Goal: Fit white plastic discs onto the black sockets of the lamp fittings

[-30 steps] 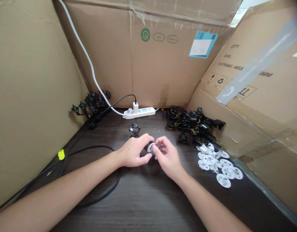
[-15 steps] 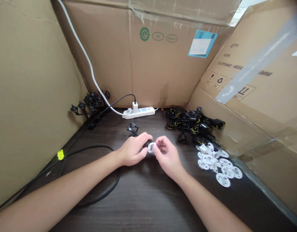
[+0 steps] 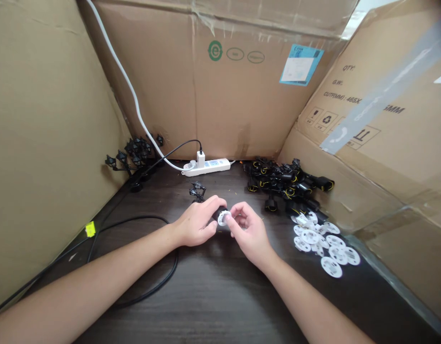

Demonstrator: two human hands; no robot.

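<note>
My left hand (image 3: 198,222) is closed round a small black lamp part (image 3: 218,213) at the middle of the dark table (image 3: 213,296). My right hand (image 3: 249,231) pinches a white round disc (image 3: 223,218) against the end of that black part. The two hands touch at the part. A heap of white discs (image 3: 322,242) lies to the right of my right hand. A pile of black parts with yellow wires (image 3: 286,184) sits behind it.
Cardboard walls close in the left, back and right. A white power strip (image 3: 206,166) with a plugged charger lies at the back. A black cable (image 3: 148,248) loops under my left forearm. Several assembled black pieces (image 3: 134,153) stand at the back left, one (image 3: 197,190) near my hands.
Both hands stay together at the same spot. The fingers have shifted slightly round the disc and the black part.
</note>
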